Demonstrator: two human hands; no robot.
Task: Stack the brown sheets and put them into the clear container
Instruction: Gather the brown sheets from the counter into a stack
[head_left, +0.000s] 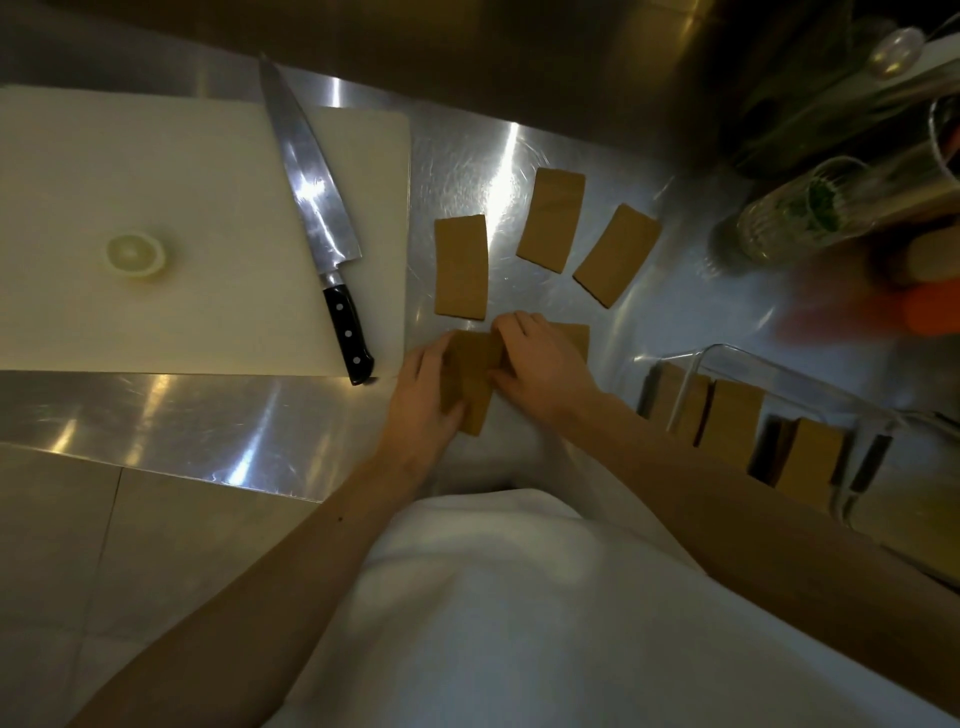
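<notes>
Hands: left (423, 387), right (543, 364) pinch brown sheet (474, 382) between.

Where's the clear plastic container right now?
In the head view, the clear plastic container sits on the steel counter at the person's right, beside the right forearm, already holding upright brown sheets.

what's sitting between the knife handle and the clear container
In the head view: both hands, left hand and right hand, holding brown sheets on the steel counter.
</notes>
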